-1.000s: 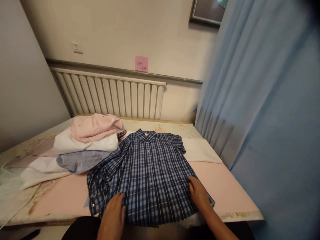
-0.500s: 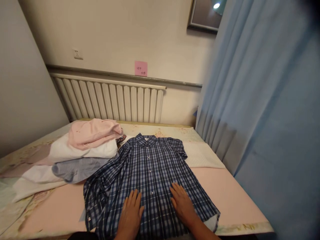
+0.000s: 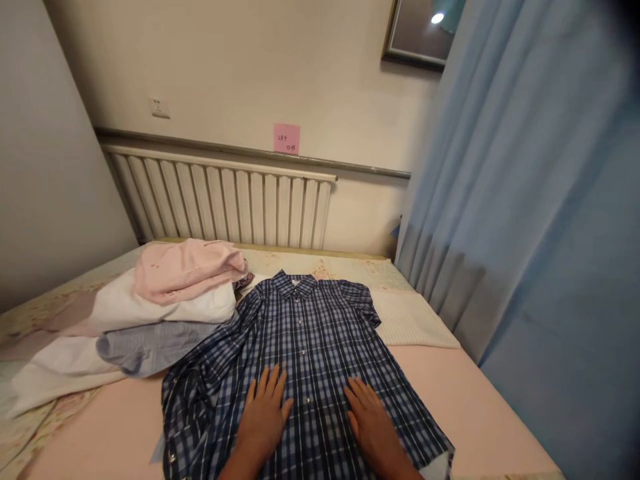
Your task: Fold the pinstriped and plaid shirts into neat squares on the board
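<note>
A dark blue plaid short-sleeved shirt (image 3: 305,340) lies buttoned and face up on the bed, collar toward the radiator. My left hand (image 3: 264,415) rests flat on the shirt's lower front, left of the button row, fingers spread. My right hand (image 3: 369,419) lies flat on the same area, right of the buttons. Neither hand grips anything. The shirt's left sleeve is bunched near a pile of clothes.
A pile of clothes (image 3: 150,300) in pink, white and light blue sits left of the shirt. A white knitted cloth (image 3: 410,320) lies to the right. The bed (image 3: 480,413) has a pink sheet. A radiator (image 3: 220,200) and blue curtain (image 3: 530,200) border it.
Both hands moved from the shirt's bottom hem corners inward and up onto its front, then slid slightly farther up. The camera view shifted a little forward.
</note>
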Motion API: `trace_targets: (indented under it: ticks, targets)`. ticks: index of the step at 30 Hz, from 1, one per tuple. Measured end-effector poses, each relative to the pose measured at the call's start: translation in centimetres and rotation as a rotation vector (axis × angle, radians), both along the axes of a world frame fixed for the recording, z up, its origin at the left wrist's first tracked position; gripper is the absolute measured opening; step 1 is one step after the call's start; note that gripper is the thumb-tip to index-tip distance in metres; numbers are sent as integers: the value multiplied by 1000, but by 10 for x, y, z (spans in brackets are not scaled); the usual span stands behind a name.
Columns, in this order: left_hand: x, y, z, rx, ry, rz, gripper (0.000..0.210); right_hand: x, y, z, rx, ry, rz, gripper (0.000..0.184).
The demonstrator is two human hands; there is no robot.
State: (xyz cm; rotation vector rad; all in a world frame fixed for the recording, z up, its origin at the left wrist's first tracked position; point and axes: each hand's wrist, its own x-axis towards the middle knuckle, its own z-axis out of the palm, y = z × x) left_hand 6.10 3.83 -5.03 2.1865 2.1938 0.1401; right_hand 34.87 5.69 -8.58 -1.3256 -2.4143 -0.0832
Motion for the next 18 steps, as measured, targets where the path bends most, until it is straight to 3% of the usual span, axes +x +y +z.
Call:
trace_targets:
  ticks: [11,18]
  targets:
    - [-11,24,0,28,-62,9,60,-7,14,5,-157,-68,-8,53]
    - [-14,27,-9,57,-90,-3,59,-22,38,19,-185,-77,-5,53]
